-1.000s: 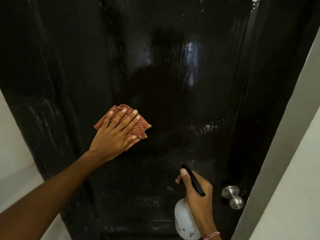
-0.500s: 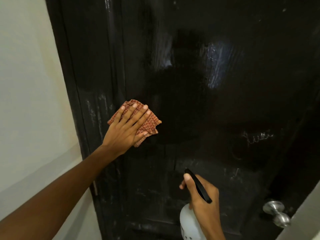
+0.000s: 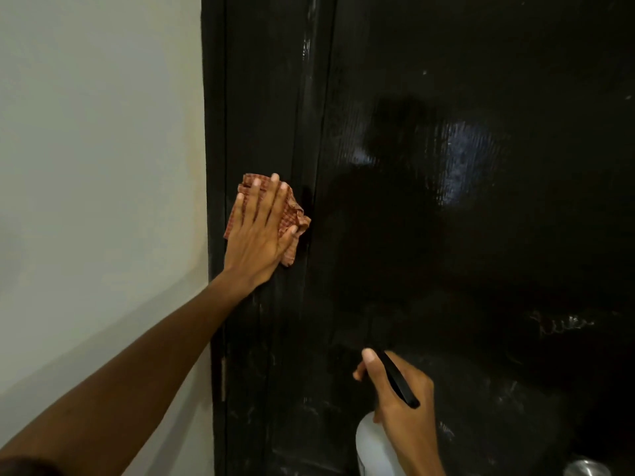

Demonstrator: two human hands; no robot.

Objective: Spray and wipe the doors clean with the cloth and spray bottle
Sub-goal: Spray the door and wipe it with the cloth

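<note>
A glossy black door (image 3: 446,235) fills the middle and right of the view. My left hand (image 3: 261,228) lies flat, fingers straight, pressing a folded red checked cloth (image 3: 292,214) against the door's left edge strip beside the frame. My right hand (image 3: 402,403) is low in the view, curled round the neck of a white spray bottle (image 3: 372,448) with a black trigger head (image 3: 398,383); the thumb lies along the top. The bottle's lower part is cut off by the image edge. Faint white scribbles and smears mark the door's lower right.
A pale wall (image 3: 103,201) runs along the left of the black door frame (image 3: 214,201). A round metal door knob (image 3: 586,468) shows at the bottom right corner.
My left hand has slid the cloth leftwards from the door panel to its left edge strip. The view has swung left, so the knob sits at the corner. My right hand keeps its hold on the bottle.
</note>
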